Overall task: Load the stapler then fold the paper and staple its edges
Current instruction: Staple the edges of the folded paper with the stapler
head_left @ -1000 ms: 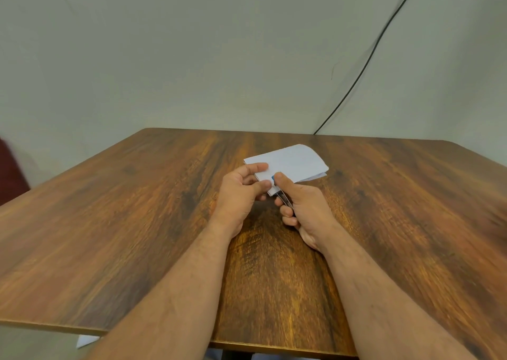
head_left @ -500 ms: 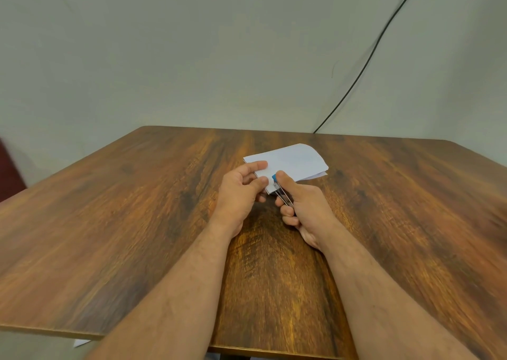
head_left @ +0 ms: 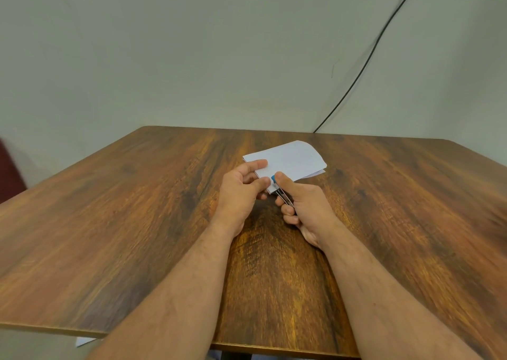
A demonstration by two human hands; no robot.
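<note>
Head view: folded white paper sheet (head_left: 290,160), held above the brown wood-grain worktop (head_left: 109,222) near its centre. Left hand (head_left: 241,192) pinches the sheet's near corner between thumb and forefinger. Right hand (head_left: 304,209) grips a small blue-tipped metal stapler (head_left: 277,187) (mostly hidden by fingers), nose at the sheet's near edge. Black cable (head_left: 365,66) on wall.

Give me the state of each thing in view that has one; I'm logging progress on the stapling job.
paper: folded, layers showing at its right edge, held at its near-left corner
stapler: in the right hand, blue tip at the paper's near edge; open or pressed cannot be told
left hand: fingers pinching the paper
right hand: fingers curled round the stapler, thumb on top
</note>
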